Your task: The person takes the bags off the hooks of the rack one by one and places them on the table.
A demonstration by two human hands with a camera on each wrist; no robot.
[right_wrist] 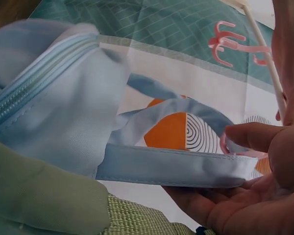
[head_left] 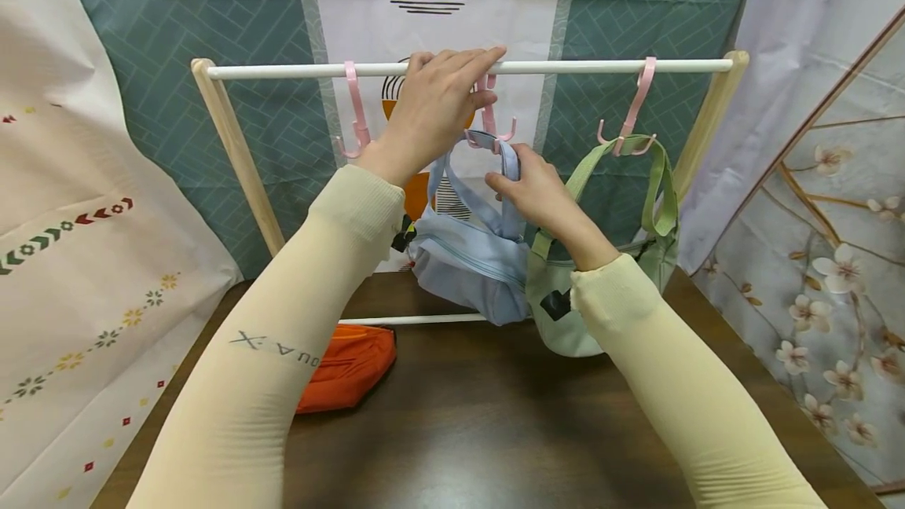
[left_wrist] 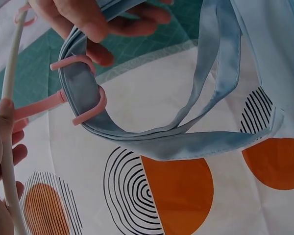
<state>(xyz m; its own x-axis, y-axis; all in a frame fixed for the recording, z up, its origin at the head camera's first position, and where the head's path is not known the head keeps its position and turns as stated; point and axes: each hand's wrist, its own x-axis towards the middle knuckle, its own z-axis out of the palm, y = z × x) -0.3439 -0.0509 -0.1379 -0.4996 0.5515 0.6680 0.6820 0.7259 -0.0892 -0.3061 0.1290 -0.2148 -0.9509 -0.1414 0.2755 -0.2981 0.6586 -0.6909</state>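
Here, blue bag (head_left: 463,261) on pink hook (head_left: 489,120)
Left hand (head_left: 440,104), fingers clamped round rail (head_left: 566,67); right hand (head_left: 543,193), fingers pinching strap (right_wrist: 171,166)

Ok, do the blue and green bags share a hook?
No, the blue bag is on the middle hook, the green bag on the right hook.

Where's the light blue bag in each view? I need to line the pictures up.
Head: light blue bag, centre, below the white rail.
Left wrist: body cut off, upper right; straps loop leftward.
Right wrist: body on the left, straps running right.
Landmark: that rail, far left in left wrist, upper right in right wrist.
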